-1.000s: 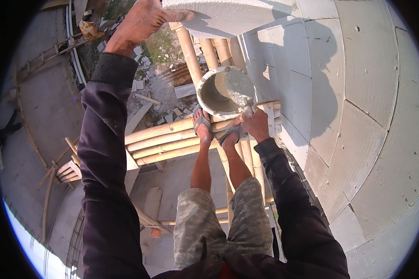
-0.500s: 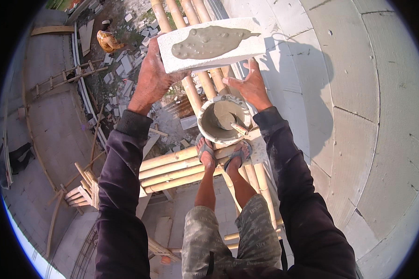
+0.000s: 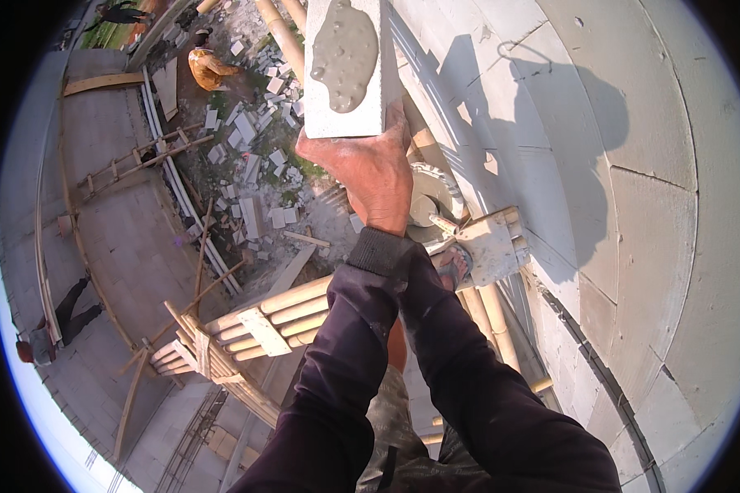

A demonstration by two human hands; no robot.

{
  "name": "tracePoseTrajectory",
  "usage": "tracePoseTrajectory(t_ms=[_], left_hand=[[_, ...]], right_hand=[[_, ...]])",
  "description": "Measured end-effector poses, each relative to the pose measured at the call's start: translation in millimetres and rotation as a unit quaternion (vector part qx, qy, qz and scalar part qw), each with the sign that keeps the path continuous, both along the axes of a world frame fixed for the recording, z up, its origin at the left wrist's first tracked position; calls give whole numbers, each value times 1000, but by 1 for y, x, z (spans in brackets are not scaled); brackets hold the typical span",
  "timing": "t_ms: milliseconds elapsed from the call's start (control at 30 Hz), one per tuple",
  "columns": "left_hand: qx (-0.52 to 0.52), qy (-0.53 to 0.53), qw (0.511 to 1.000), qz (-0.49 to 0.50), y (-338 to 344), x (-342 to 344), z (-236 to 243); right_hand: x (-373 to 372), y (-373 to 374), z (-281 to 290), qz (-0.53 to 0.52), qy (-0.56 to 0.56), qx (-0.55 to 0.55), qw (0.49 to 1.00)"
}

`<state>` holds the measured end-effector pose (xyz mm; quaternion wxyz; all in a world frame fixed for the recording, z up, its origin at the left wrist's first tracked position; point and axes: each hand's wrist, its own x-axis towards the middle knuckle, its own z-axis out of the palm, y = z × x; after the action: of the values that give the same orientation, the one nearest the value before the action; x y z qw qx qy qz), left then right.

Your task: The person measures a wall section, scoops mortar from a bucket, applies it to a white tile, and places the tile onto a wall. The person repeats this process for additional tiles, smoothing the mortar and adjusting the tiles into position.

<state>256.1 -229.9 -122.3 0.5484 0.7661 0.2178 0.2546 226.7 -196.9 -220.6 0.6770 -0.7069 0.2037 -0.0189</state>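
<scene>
My left hand [image 3: 368,174] is closed round the near end of a white lightweight concrete block [image 3: 321,111], held out ahead of me. A patch of wet grey mortar [image 3: 345,57] covers much of its upper face. My right forearm [image 3: 460,345] runs up beneath the left one, and the left hand and wrist hide its hand, so I cannot tell what its fingers do. Below, partly behind my left hand, stands a bucket of mortar [image 3: 446,182] with a tool handle [image 3: 444,223] showing at its rim. One sandalled foot [image 3: 452,267] is beside it.
A tall block wall [image 3: 641,214] curves along my right. Bamboo poles [image 3: 300,308] form the scaffold, with a mortar-stained board [image 3: 493,242] near the bucket. Broken blocks [image 3: 251,164] litter the ground below. A person in orange [image 3: 210,67] is down there; another person [image 3: 57,324] is at the far left.
The block has swung from lying crosswise to pointing away from me. My right hand has moved left and is now hidden behind my left, and my forearms have come together.
</scene>
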Motion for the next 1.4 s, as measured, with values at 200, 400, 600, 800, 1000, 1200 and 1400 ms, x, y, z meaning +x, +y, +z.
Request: tracePoseTrajectory(t_ms=[200, 400, 600, 800, 1000, 1200, 1400], left_hand=[[73, 42, 993, -88, 2, -16, 1], [-49, 155, 980, -113, 37, -138, 37], [-168, 358, 913, -101, 16, -261, -53], [-165, 361, 902, -168, 2, -227, -48], [-294, 274, 911, -96, 26, -154, -70], [125, 47, 972, -195, 7, -37, 5], [-38, -6, 996, -78, -3, 4, -15]], right_hand=[[34, -6, 26, -113, 74, -43, 990], [60, -48, 32, -174, -13, -130, 976], [74, -89, 11, -153, -140, -168, 964], [68, -96, 10, -116, -163, -214, 956], [52, -91, -5, -121, -167, -140, 968], [28, -58, 26, -90, -64, -36, 993], [-14, -64, 47, 151, -113, -43, 981]])
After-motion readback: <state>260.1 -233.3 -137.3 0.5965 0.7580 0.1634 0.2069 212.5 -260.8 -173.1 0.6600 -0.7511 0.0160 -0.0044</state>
